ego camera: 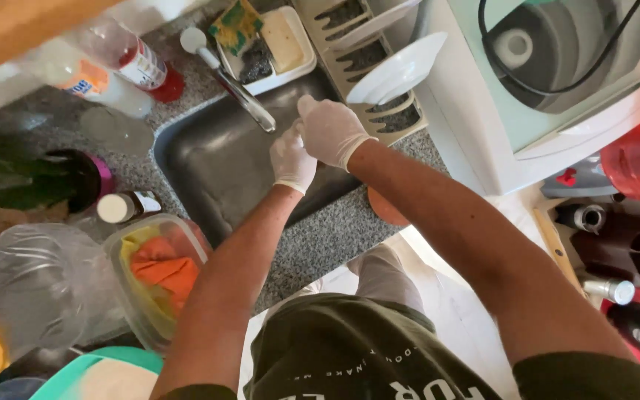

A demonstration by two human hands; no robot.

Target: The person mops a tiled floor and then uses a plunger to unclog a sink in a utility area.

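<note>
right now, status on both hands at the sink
Left hand and right hand gloved, together over sink. Holding nothing visible. Faucet just beside them.

I see two thin white disposable gloves, both worn. The left glove point(292, 161) covers my left hand to the wrist and sits over the dark sink basin. The right glove point(330, 132) is stretched over my right hand, its fingers curled against the left glove's fingertips, touching it just below the metal tap.
</note>
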